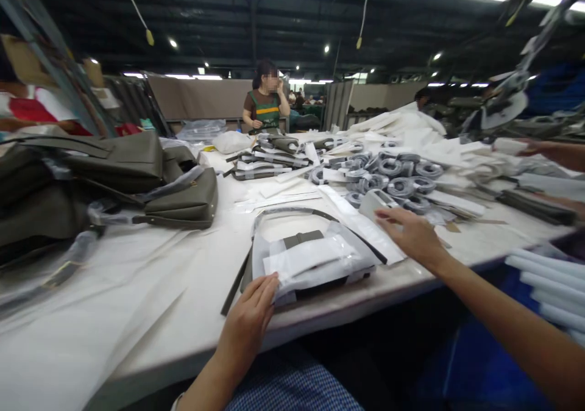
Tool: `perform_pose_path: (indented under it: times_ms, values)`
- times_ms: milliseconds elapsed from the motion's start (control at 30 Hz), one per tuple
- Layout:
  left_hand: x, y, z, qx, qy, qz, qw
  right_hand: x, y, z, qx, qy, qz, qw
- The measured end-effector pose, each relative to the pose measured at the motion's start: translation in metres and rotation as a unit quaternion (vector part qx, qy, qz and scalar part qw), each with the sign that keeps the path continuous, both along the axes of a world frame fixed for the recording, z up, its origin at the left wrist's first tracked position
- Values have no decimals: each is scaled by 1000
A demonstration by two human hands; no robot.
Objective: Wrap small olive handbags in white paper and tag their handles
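Observation:
A dark olive handbag point(303, 238) lies in front of me at the table's near edge, partly covered by white wrapping point(315, 261). Its handle point(292, 212), sleeved in clear film, arches toward the back, and a dark strap point(235, 286) sticks out on its left. My left hand point(250, 307) rests on the wrapping's near left corner, fingers stretched flat; its thumb is hidden. Right of the bag, my right hand point(411, 237) has bent fingers drawn together against a greyish roll point(373, 202), perhaps tape. Whatever they pinch is too small to make out.
Olive bags point(183, 200) are heaped on the left beside white sheets point(55, 338). Several wrapped coiled straps point(400, 186) and paper strips lie behind my right hand. A person point(266, 103) stands across the table; another person's hands point(560, 155) are at far right.

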State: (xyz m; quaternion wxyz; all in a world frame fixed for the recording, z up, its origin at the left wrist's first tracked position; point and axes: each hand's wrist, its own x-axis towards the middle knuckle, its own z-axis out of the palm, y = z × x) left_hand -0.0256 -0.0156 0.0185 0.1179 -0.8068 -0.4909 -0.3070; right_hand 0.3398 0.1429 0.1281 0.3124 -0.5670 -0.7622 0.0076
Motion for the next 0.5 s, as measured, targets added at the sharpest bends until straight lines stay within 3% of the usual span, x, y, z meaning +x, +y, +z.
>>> perform_pose_path:
  times_ms: [67,133,200,333,433,500]
  values:
    - [-3,1,-3,1,5,-7,1000,44,22,8,-30,7,-105,994]
    - [-4,2,-2,3,7,-9,1000,72,41,14,-67,16,-144,987]
    - [-4,2,-1,12,7,-8,1000,86,56,16,-121,34,-143,982]
    - [-2,2,3,37,5,-8,999,85,73,18,-219,90,-101,966]
    - [-1,2,4,46,1,-8,999,82,73,22,-209,129,-63,967]
    - [-1,1,5,47,4,-3,999,82,71,27,-143,157,-45,976]
